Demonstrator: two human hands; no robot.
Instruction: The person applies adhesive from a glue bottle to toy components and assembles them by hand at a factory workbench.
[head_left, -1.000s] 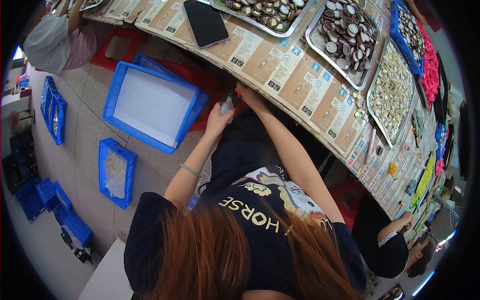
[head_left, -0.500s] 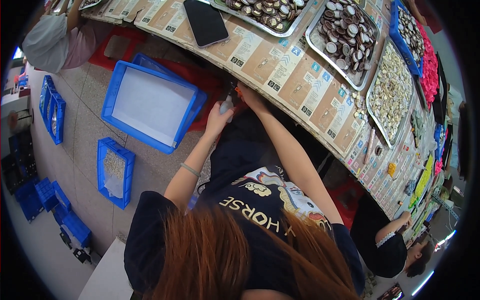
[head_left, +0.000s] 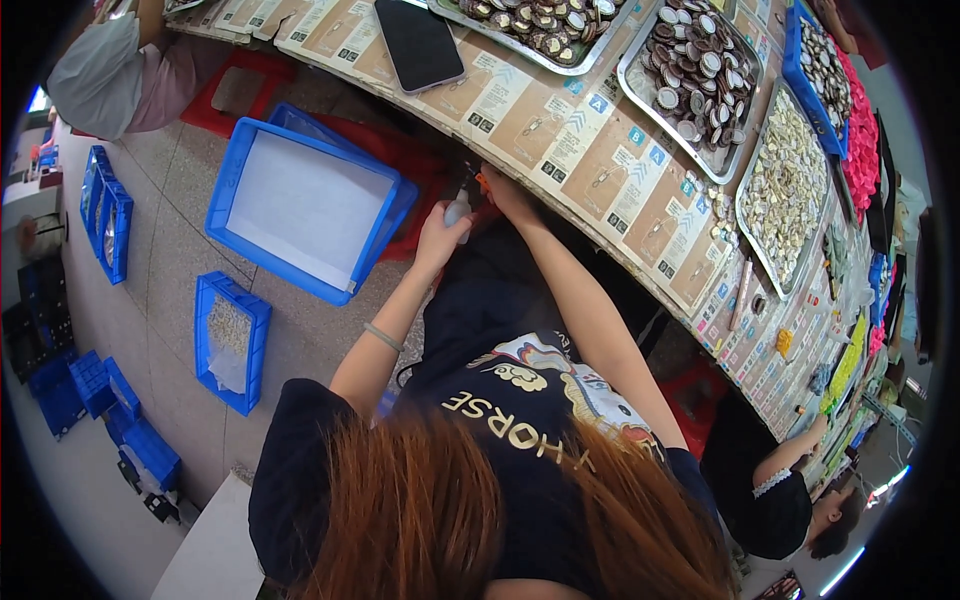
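My left hand [head_left: 438, 240] is closed around a pale grey squeeze bottle [head_left: 458, 208], which points up toward the table edge with a thin dark tip. Just right of it, my right hand [head_left: 509, 197] has its fingers bent at a small orange object [head_left: 482, 183], close to the bottle's tip. Most of those fingers are hidden, and the orange piece is too small to name. Both hands are below the near edge of the cardboard-covered table [head_left: 560, 185], over my lap.
Stacked blue trays [head_left: 225, 235], the top one lined in white, sit left of my hands. A smaller blue bin [head_left: 262, 330] stands on the floor. On the table are a black phone [head_left: 420, 45] and metal trays [head_left: 640, 100] of small round pieces. A co-worker [head_left: 770, 500] sits right.
The whole view has shifted slightly. My hands keep nearly the same pose around the bottle and the orange object. At the right, the co-worker's hand has moved a little.
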